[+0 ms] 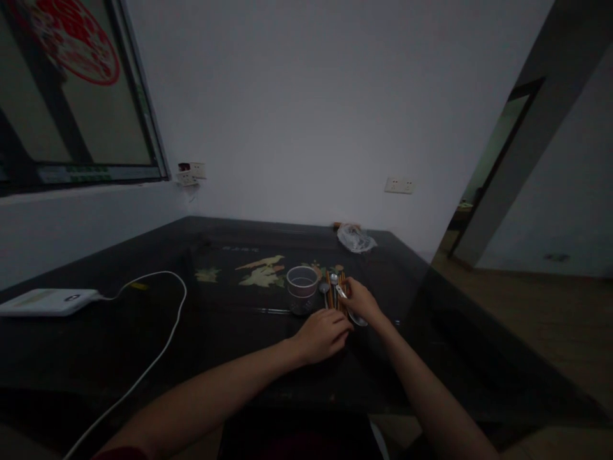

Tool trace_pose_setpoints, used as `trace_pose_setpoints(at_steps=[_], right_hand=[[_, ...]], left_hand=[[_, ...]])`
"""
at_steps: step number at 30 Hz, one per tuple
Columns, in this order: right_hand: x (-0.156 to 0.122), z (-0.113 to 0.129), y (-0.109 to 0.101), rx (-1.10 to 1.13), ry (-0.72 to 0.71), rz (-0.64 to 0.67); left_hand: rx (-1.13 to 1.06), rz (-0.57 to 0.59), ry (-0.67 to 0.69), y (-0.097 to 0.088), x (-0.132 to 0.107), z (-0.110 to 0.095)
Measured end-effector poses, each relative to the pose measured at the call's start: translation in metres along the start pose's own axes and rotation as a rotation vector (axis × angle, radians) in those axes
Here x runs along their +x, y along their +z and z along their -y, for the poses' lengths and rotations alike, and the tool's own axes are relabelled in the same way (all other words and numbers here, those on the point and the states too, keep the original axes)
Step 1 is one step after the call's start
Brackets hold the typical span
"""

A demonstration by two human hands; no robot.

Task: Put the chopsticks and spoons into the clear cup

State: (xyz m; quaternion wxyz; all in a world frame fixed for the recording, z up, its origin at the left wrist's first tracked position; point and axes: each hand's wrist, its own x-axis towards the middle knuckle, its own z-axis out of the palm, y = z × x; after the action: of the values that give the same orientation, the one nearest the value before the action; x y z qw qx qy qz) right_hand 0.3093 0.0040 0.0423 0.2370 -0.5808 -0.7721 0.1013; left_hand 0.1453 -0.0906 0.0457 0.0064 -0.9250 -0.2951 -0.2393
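Observation:
A bundle of wooden chopsticks (329,279) lies on the dark table with two spoons on it, one with its round bowl (334,278) at the far end and another bowl (324,288) to its left. My right hand (361,300) is closed in a pinch on a third spoon (357,318), whose bowl points toward me and whose handle slants up to the left. My left hand (323,335) rests at the near end of the bundle, fingers curled together; whatever is under them is hidden. Just left of the bundle stands a clear plastic cup (302,292), upright.
A crumpled clear plastic bag (355,239) lies at the table's back edge, near the wall. On the left is a white power bank (50,302) with a white cable (178,313) curving toward me. The dark table (230,348) has a printed bird-and-flower pattern.

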Motion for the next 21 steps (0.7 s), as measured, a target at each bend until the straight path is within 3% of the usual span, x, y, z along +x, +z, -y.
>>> trace_pose_setpoints(at_steps=[8, 21], right_hand=[[-0.001, 0.002, 0.000, -0.022, 0.059, 0.017], [0.004, -0.022, -0.001, -0.035, 0.160, -0.061]], left_hand=[[-0.094, -0.002, -0.085, 0.000, -0.002, 0.004], [-0.221, -0.002, -0.133, 0.012, -0.004, 0.006]])
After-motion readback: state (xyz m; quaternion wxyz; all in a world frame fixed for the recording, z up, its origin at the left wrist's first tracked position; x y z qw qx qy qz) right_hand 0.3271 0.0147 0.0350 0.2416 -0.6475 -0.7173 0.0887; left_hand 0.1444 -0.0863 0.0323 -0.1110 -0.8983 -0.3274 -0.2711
